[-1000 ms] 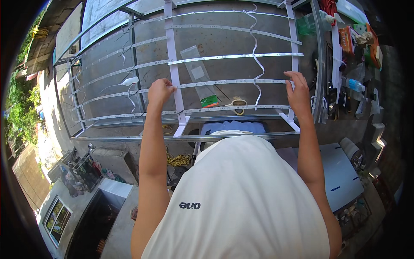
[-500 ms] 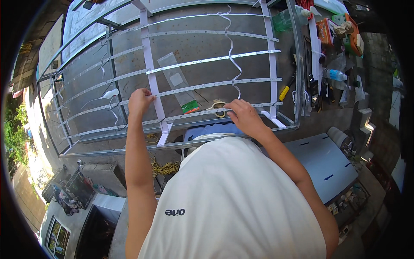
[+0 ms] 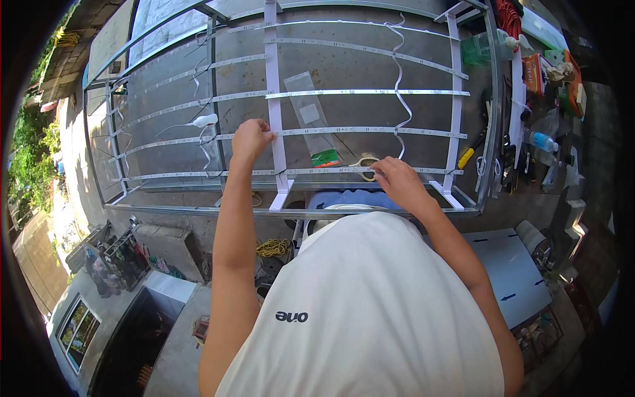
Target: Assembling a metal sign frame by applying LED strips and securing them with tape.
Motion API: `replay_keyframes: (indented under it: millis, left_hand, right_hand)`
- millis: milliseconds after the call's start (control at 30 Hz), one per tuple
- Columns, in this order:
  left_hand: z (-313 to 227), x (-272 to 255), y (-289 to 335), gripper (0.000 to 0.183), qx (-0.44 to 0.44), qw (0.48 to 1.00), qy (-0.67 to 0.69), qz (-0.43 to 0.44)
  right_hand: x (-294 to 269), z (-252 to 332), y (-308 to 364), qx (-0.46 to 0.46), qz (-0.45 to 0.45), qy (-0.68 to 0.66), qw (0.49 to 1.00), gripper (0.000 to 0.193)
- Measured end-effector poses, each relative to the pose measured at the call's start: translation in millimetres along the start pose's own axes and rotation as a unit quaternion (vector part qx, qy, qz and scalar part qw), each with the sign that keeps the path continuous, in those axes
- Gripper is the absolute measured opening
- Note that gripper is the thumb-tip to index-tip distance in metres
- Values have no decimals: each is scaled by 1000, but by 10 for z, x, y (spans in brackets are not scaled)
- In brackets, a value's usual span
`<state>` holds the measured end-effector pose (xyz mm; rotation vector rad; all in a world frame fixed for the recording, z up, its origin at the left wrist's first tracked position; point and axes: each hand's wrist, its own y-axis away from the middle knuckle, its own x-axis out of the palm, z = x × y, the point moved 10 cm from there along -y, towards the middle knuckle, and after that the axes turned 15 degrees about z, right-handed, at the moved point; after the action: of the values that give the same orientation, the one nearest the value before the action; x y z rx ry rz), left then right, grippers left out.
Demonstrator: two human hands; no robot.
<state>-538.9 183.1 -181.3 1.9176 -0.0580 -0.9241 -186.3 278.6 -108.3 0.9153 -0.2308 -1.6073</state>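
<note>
Second light strip (image 3: pixel 370 131), counted from the person: white, narrow, dotted with small parts, ran across the left white bar (image 3: pixel 272 73) and the right white bar (image 3: pixel 456 99).

Left hand (image 3: pixel 252 140): lay at this strip, fingertips by the left bar; fingers curled inward. Whether its grip pinched the strip could not be told.

Nearest light strip (image 3: pixel 317 171): ran parallel to the former, closer to the person.

Right hand (image 3: pixel 400 183): fingers bent, fingertips at the nearest strip, just beside the scissors; whether its grip was spread or pinching could not be told.

Scissors (image 3: pixel 359 163): pale handles, partly crossed by the nearest strip.

Clear plastic sleeve (image 3: pixel 305 85): green and orange at its near end, lay beneath the strips.

White wire (image 3: pixel 399 71): wavy, crossed several strips.

Metal frame (image 3: pixel 370 213): grey, surrounded bars and strips.

White device (image 3: pixel 204 120): small, with cable, left of the left hand.

Yellow-handled tool (image 3: pixel 466 157): near the right bar.

Spray bottle (image 3: pixel 476 49): green, far right corner.

Yellow rope (image 3: pixel 272 247): bundled, below the frame.
</note>
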Motion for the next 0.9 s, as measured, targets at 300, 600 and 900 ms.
replay_keyframes:
  millis: [300, 600, 900]
  left_hand:
    - [13, 19, 15, 31, 23, 1000, 6, -18]
    - [-4, 19, 45, 28, 31, 999, 10, -23]
    - [-47, -3, 118, 27, 49, 998, 8, -42]
  right_hand:
    - [382, -199, -770, 38, 44, -13, 998, 19]
    - [647, -515, -1425, 125, 51, 43, 990, 27]
    - [832, -670, -1651, 173, -20, 41, 984, 22]
